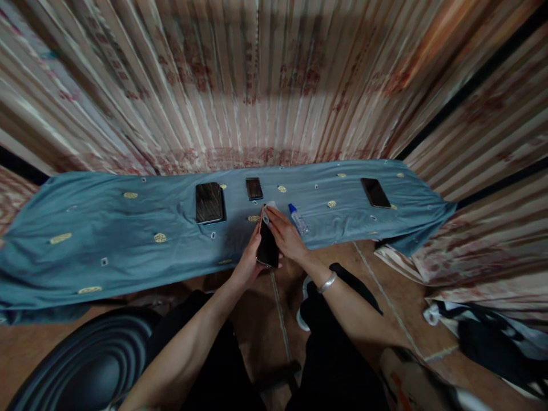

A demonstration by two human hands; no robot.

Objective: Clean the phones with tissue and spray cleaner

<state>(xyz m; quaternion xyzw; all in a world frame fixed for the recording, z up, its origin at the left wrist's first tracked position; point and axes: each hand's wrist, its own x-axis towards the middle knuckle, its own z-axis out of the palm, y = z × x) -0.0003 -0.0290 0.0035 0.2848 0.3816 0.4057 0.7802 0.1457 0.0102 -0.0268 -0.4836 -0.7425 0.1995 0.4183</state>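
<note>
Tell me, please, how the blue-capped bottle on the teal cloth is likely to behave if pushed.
The blue-capped bottle may roll a little, as it seems to lie on its side, though the creased teal cloth could slow it. Its small, clear body suggests plastic, so it is probably light and easily shifted.

Dark flat phone (268,246), tilted

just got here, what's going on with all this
A person holds a dark phone-like device in the left hand, while the right hand touches its upper part, a blurry pale scrap showing there. On the blue cloth, a blue-capped bottle is beside the right hand; three other dark, flat items lie farther off.
</note>
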